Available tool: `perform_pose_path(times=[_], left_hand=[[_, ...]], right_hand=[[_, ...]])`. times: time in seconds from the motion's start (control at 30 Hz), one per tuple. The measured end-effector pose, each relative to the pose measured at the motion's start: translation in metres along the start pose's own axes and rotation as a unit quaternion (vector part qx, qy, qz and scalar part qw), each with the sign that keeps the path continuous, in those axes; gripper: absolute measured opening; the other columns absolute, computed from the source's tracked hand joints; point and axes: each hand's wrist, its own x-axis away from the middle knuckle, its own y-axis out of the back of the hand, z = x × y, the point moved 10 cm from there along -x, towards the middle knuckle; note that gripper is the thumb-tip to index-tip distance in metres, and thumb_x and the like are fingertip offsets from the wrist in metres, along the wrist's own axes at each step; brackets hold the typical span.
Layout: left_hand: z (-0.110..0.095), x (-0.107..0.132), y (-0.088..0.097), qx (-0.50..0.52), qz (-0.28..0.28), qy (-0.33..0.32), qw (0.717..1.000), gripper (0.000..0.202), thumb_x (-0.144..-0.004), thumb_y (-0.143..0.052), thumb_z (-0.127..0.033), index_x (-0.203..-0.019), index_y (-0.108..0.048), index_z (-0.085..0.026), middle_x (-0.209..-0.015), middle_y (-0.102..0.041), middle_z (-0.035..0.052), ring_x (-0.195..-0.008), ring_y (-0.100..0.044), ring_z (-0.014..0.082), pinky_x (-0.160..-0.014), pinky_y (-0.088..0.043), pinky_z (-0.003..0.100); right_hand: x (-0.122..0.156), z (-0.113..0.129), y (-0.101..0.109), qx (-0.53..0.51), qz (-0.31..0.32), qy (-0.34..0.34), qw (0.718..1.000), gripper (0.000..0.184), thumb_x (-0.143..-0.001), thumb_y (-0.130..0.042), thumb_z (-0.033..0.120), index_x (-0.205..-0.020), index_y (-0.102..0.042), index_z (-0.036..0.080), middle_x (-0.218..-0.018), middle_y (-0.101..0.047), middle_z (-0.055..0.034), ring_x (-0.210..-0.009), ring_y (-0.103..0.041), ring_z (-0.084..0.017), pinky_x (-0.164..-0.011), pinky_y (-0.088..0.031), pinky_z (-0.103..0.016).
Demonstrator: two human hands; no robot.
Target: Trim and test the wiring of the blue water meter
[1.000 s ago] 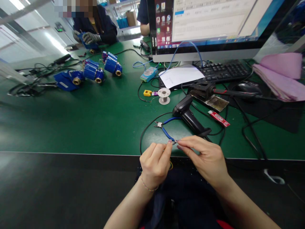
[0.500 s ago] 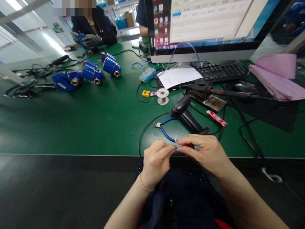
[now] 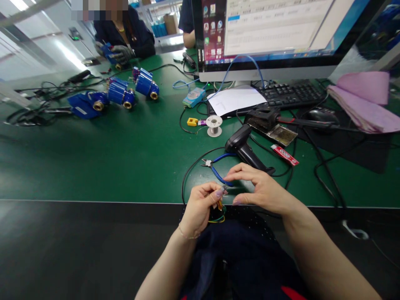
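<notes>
My left hand [image 3: 200, 208] is closed in a pinch on a small bundle of thin coloured wires [image 3: 219, 210] at the near edge of the green table [image 3: 131, 154]. Just to its right, my right hand [image 3: 262, 189] has let go of the wires; its fingers curve apart, the fingertips reaching over the blue-handled cutters [image 3: 217, 166]. The cutters lie on the table just beyond both hands. A black cable [image 3: 187, 175] loops from there off the table edge.
A black barcode scanner [image 3: 245, 150] lies just behind the cutters, with a solder spool [image 3: 214, 125], a soldering stand [image 3: 270, 123], a red tube [image 3: 284, 155], keyboard [image 3: 292, 93] and monitor [image 3: 268, 37] further back. Blue valve units [image 3: 120, 93] sit far left near a gloved co-worker [image 3: 123, 33].
My right hand has left the wire pinch and opened, lifting toward the cutters. My left hand has dropped slightly and keeps the wires, whose coloured strands now show below it.
</notes>
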Motion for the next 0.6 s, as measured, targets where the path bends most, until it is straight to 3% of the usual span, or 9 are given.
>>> perform_pose_path(times=[0.2,0.33,0.5,0.6], left_hand=[[-0.01,-0.005,0.026,0.066,-0.076,-0.022,0.995,0.025,-0.061,-0.08,-0.029,-0.067,-0.063,-0.011,-0.058,-0.052,-0.0006,-0.048,-0.037,0.0032,-0.043,-0.026,0.013],[-0.016,-0.004,0.044,0.072,-0.113,-0.042,0.99,0.026,-0.059,-0.081,-0.03,-0.067,-0.063,-0.012,-0.058,-0.052,-0.0011,-0.048,-0.039,0.0034,-0.043,-0.028,0.013],[-0.014,-0.002,0.045,0.039,-0.114,-0.049,0.991,0.025,-0.065,-0.077,-0.033,-0.069,-0.064,-0.013,-0.059,-0.051,-0.0015,-0.05,-0.039,0.0039,-0.045,-0.028,0.013],[-0.016,0.001,0.043,0.017,-0.118,-0.058,0.991,0.024,-0.067,-0.076,-0.034,-0.069,-0.063,-0.013,-0.06,-0.052,-0.0015,-0.05,-0.038,0.0038,-0.046,-0.028,0.014]], right_hand=[[0.001,-0.009,-0.001,0.078,-0.077,-0.018,0.994,0.019,-0.076,-0.067,0.027,-0.093,-0.066,0.019,-0.093,-0.062,-0.0029,-0.088,-0.058,-0.013,-0.08,-0.048,-0.03],[0.004,-0.006,-0.034,0.26,-0.061,-0.004,0.964,0.013,-0.074,-0.068,0.022,-0.086,-0.067,0.017,-0.084,-0.061,-0.005,-0.082,-0.055,-0.018,-0.073,-0.046,-0.034],[0.006,-0.012,-0.066,0.396,-0.074,-0.032,0.915,0.007,-0.08,-0.059,0.018,-0.076,-0.064,0.016,-0.081,-0.059,-0.0072,-0.078,-0.051,-0.021,-0.069,-0.039,-0.035],[0.006,-0.012,-0.067,0.394,-0.086,-0.035,0.914,0.013,-0.084,-0.052,0.015,-0.074,-0.06,0.015,-0.079,-0.059,-0.0069,-0.077,-0.051,-0.02,-0.07,-0.038,-0.035]])
